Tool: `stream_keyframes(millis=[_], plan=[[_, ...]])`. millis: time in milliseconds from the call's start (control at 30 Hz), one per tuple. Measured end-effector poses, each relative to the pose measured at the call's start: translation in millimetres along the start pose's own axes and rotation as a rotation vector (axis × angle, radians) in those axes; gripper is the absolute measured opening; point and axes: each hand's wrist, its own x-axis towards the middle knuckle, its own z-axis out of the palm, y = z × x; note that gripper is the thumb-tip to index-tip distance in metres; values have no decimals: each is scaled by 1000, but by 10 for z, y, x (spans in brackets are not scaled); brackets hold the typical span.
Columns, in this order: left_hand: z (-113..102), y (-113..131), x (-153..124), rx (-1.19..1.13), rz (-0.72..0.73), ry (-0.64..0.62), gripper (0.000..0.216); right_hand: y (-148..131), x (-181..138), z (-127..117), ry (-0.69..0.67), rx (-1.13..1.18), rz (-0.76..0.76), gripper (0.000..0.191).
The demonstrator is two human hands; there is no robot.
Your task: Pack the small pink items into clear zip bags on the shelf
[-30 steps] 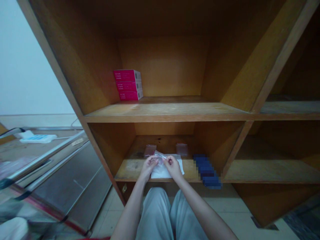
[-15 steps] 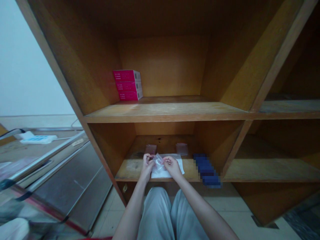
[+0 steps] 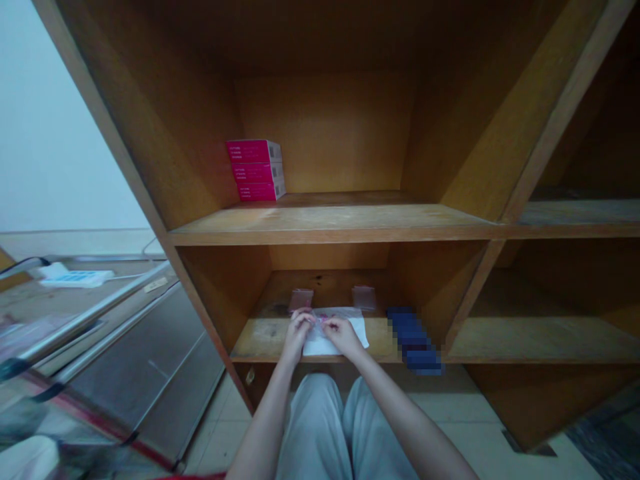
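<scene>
Over a white sheet [image 3: 325, 341] on the lower shelf, my left hand [image 3: 300, 327] pinches the left side of a small clear plastic bag [image 3: 317, 323]. My right hand [image 3: 340, 333] has its fingers closed at the bag's right side, where a small pink patch shows. The fingers cover most of the bag, and its contents cannot be made out. Just behind my left hand lies a stack of flat clear packets [image 3: 301, 299] with a pinkish tint. A similar packet stack [image 3: 365, 298] lies behind the sheet on the right.
Three pink boxes [image 3: 255, 171] are stacked on the upper shelf [image 3: 340, 217]. A blurred-out dark blue item [image 3: 414, 341] lies right of the sheet, jutting past the shelf edge. To the left stand a metal-framed table [image 3: 150, 347] and a white power strip [image 3: 77, 278].
The clear bag has been lowered and flattened between my hands. My right hand has turned slightly, its fingers curling lower and closer to my left hand.
</scene>
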Motion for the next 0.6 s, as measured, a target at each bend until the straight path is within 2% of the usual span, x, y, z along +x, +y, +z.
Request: stream_keyframes(millis=[300,600], plan=[[40,-61,44,44,-8,-3,16,36,67,-4,-21,-36,36,16],[32,-21,26,53,-1,-16,7,86,88,15,-9,-43,27,14]])
